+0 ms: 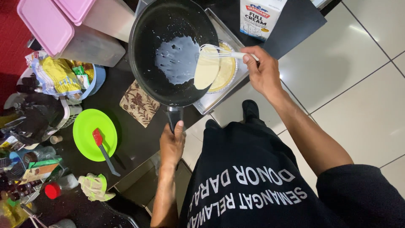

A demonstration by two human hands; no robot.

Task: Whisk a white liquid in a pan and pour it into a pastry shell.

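Above counter, left hand (172, 145) grips pan (173, 50) handle.

A white carton (260, 14) with blue and red print stands at the top; yellow and green packets (59, 76) sit at left.

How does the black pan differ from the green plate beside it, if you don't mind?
The black pan is deep, tilted and held by the left hand; the green plate is flat and lies on the counter. The pan holds pale batter; the plate carries a red spatula. Both are round.
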